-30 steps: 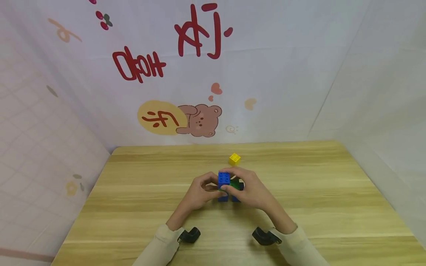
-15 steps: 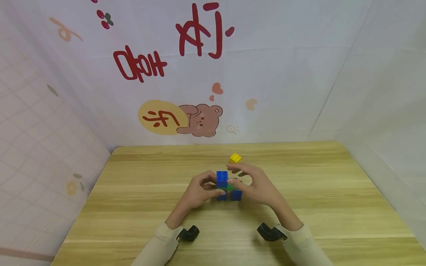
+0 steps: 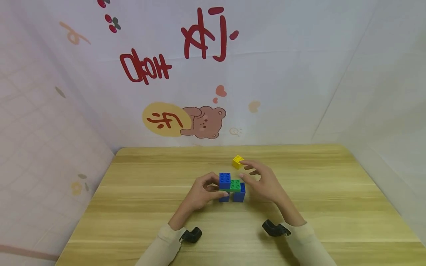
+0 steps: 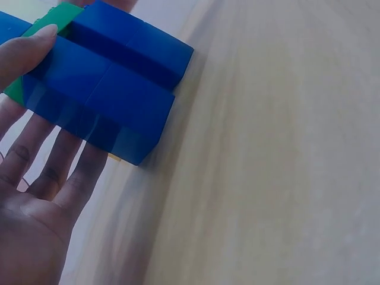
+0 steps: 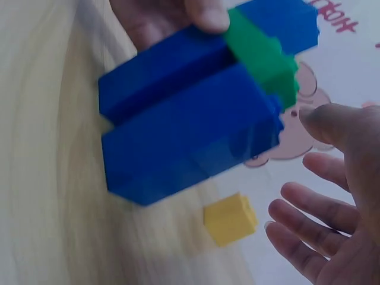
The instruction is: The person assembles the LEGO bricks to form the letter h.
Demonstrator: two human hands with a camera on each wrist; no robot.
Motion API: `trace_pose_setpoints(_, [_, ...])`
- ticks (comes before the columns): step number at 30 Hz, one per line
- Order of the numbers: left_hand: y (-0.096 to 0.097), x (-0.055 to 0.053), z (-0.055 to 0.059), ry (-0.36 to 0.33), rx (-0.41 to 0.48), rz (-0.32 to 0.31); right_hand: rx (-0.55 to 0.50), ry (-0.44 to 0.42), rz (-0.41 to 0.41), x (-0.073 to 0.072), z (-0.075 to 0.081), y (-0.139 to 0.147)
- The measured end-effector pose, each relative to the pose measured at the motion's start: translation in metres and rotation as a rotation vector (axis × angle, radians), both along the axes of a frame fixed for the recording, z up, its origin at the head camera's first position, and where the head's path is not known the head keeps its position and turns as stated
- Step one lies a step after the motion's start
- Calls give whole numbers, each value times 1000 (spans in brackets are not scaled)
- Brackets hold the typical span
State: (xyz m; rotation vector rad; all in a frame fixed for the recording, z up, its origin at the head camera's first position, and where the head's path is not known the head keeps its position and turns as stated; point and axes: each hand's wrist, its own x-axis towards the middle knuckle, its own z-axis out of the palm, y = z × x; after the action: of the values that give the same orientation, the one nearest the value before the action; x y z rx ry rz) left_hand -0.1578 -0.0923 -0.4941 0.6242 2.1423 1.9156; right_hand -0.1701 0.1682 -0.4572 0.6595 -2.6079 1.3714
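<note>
A toy brick build stands on the table, with two blue columns under a green brick [image 3: 236, 185] and a blue brick [image 3: 224, 180] on the green one's left end. My left hand [image 3: 200, 191] holds the build at its left column [image 4: 89, 89], thumb in front near the green brick and fingers behind. The right column [image 5: 190, 136] stands a narrow gap away from the left one. Off the build's right side, my right hand [image 3: 265, 183] is spread with nothing in it. Its fingertips are near the yellow brick [image 3: 236, 162], which sits alone behind the build.
The wooden table [image 3: 149, 177] ends at a white cloth backdrop [image 3: 283, 74] with a printed bear and red characters. Cloth walls also flank it left and right. Black wrist mounts [image 3: 192, 235] sit on both sleeves.
My right hand has let go of the upper blue brick and moved right and back, towards the yellow brick. My left hand has kept its hold. The head view has shifted slightly.
</note>
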Motion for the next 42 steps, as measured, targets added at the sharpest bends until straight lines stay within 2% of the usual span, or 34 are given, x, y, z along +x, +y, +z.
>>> trace_pose_setpoints(15, [1, 0, 0, -9, 1, 0, 14, -98, -65, -31, -14, 8])
trace_pose_setpoints(26, [1, 0, 2, -27, 0, 7, 32, -224, -119, -51, -27, 2])
trace_pose_setpoints(35, [3, -1, 0, -28, 6, -2, 34, -333, -124, -67, -42, -1])
trace_pose_setpoints(42, [2, -1, 0, -29, 21, 0, 37, -332, -145, -74, -51, -6])
